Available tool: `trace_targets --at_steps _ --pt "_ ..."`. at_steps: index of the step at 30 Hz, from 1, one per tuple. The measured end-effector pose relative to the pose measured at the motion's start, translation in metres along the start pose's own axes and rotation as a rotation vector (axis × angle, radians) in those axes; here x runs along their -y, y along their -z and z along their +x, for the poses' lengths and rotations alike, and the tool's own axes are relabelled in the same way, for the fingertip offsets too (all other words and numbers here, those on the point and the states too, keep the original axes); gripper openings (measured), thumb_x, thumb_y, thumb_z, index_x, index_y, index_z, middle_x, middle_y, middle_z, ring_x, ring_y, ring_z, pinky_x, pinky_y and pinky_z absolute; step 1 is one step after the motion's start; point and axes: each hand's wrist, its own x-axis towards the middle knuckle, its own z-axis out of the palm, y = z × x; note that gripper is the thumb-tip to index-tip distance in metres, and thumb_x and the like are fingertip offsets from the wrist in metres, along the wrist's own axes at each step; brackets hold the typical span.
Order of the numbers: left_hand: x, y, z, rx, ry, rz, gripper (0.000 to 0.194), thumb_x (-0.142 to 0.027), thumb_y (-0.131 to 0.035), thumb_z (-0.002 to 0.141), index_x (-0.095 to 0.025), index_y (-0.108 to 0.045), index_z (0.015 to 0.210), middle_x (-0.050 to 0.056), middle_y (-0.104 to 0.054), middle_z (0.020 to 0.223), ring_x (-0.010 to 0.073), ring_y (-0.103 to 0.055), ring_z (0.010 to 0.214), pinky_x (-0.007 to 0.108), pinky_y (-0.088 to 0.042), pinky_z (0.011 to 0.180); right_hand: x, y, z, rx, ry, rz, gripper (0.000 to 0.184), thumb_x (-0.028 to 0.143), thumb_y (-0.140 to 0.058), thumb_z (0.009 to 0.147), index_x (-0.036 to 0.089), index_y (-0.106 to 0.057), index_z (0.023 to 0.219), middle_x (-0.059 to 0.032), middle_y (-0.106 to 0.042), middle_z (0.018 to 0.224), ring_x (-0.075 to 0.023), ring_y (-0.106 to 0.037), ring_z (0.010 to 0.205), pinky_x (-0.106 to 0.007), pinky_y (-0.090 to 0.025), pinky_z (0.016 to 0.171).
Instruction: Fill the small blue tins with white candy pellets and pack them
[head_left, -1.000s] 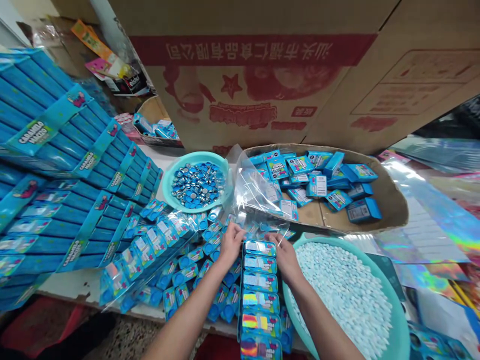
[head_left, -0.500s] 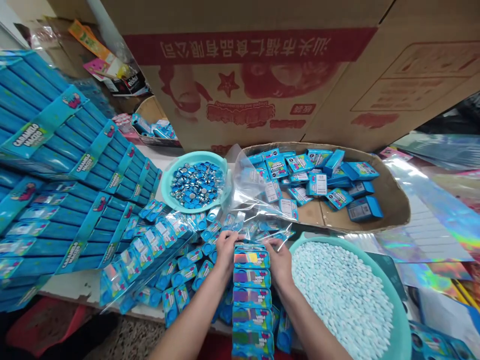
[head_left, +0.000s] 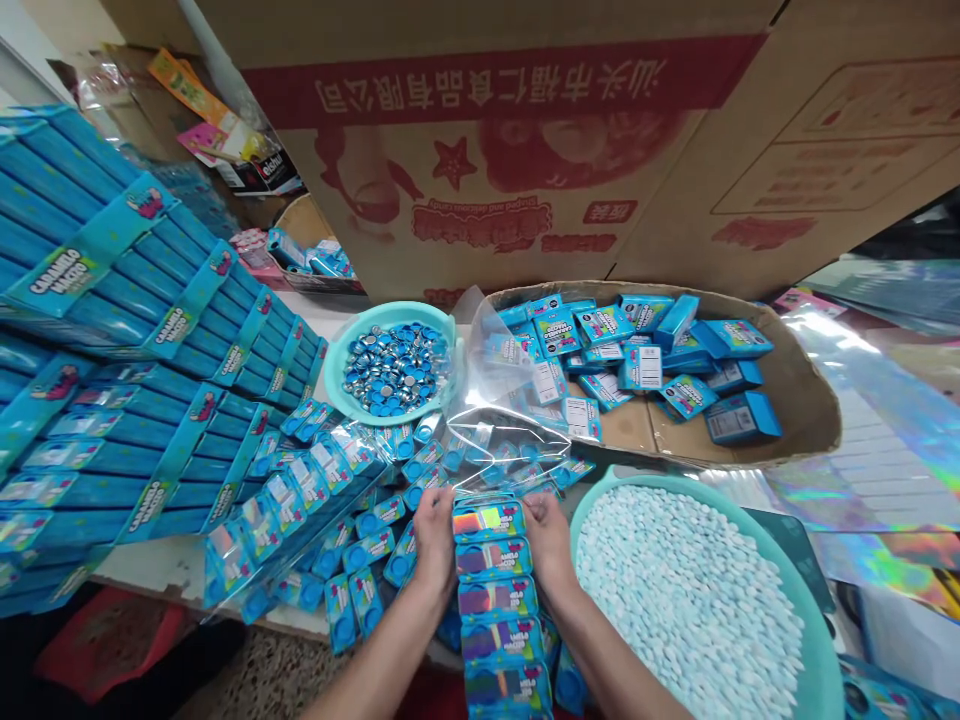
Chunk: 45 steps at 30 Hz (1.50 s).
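A row of small blue candy packs point(head_left: 495, 600) with shiny panels runs from between my hands down toward my body. Beyond its far end spreads a clear plastic bag point(head_left: 499, 450), creased and glossy. My left hand point(head_left: 433, 530) is closed at the row's far left corner, its fingers pinching the edge of the bag. On the opposite side, my right hand point(head_left: 549, 528) pinches the bag's edge at the far right corner. The fingertips are partly hidden, and how far the bag covers the row is hard to see. Loose blue packs point(head_left: 375, 550) lie left of and beneath the row.
Bagged blue packs point(head_left: 292, 500) and tall stacks of blue boxes point(head_left: 97, 260) stand left. A turquoise basin point(head_left: 335, 375) holds blue and silver round pieces; another basin point(head_left: 821, 640) holds pale candies. A cardboard tray point(head_left: 821, 420) of blue boxes sits before a big carton point(head_left: 675, 220).
Both hands have moved slightly nearer my body and to the left along with the row. The bag's film beyond them is now stretched out more smoothly.
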Motion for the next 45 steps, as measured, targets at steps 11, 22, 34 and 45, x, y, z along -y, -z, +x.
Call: trace_targets --at_steps 11,22,34,45 --pt "0.012 0.005 0.002 -0.167 -0.226 0.175 0.027 -0.047 -0.054 0.074 -0.022 -0.051 0.084 -0.003 -0.056 0.064 0.0142 -0.057 0.063 0.025 -0.046 0.061 0.007 0.001 0.005 0.068 0.203 -0.304 0.056 0.041 -0.043 0.080 0.009 -0.037 0.126 -0.0005 -0.061 0.058 -0.0251 -0.061 0.055 -0.033 -0.042 0.052" --pt "0.005 0.036 0.004 -0.052 -0.722 0.935 0.020 -0.030 -0.046 0.087 -0.022 -0.065 0.089 0.004 -0.068 0.076 0.0190 -0.063 0.069 0.027 -0.045 0.062 0.022 0.007 0.005 -0.031 0.639 -1.023 0.017 0.018 -0.046 0.086 0.024 -0.062 0.087 -0.0066 -0.063 0.081 -0.0206 -0.056 0.066 -0.028 -0.027 0.047" --pt "-0.026 0.042 0.024 0.133 -1.067 1.262 0.024 -0.026 -0.045 0.089 -0.022 -0.069 0.089 0.006 -0.066 0.068 0.0163 -0.060 0.064 0.026 -0.043 0.061 0.039 0.013 0.021 0.084 0.893 -0.904 0.025 0.029 -0.044 0.092 0.022 -0.066 0.081 -0.0033 -0.066 0.077 -0.0167 -0.059 0.074 -0.025 -0.036 0.062" --pt "-0.047 0.037 0.022 0.274 -0.989 1.014 0.025 -0.026 -0.045 0.088 -0.024 -0.069 0.088 0.006 -0.069 0.082 0.0166 -0.065 0.077 0.025 -0.049 0.072 0.059 0.019 0.038 0.211 0.930 -0.855 0.020 0.029 -0.047 0.086 0.024 -0.066 0.082 -0.0019 -0.070 0.078 -0.0158 -0.063 0.068 -0.024 -0.034 0.055"
